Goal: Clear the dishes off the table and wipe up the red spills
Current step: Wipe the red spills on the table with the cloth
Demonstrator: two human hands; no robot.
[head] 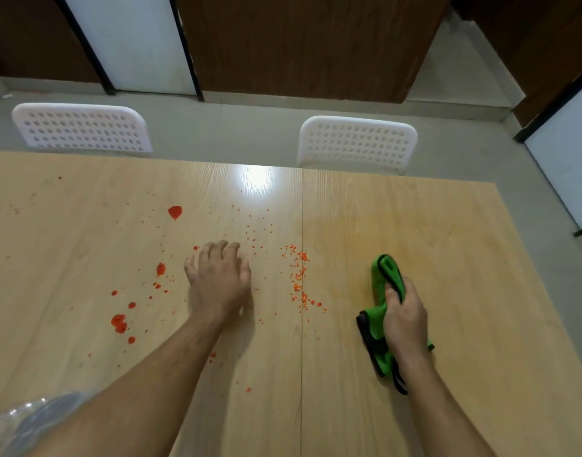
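Note:
The light wooden table (415, 225) carries red spills: a big drop (175, 212) towards the back, blotches (119, 323) at the left, and a line of small orange-red crumbs (299, 278) along the centre seam. My left hand (218, 275) rests palm down on the table between the blotches and the crumbs, fingers spread, holding nothing. My right hand (403, 319) grips a crumpled green cloth with black edging (380, 328) and presses it on the table to the right of the seam. A faint orange smear (398, 245) lies beyond the cloth. No dishes are in view.
Two white perforated chairs (82, 128) (357, 143) stand at the table's far side. Something clear and plastic (22, 420) shows at the bottom left corner. Grey floor (547, 206) runs past the table's right edge.

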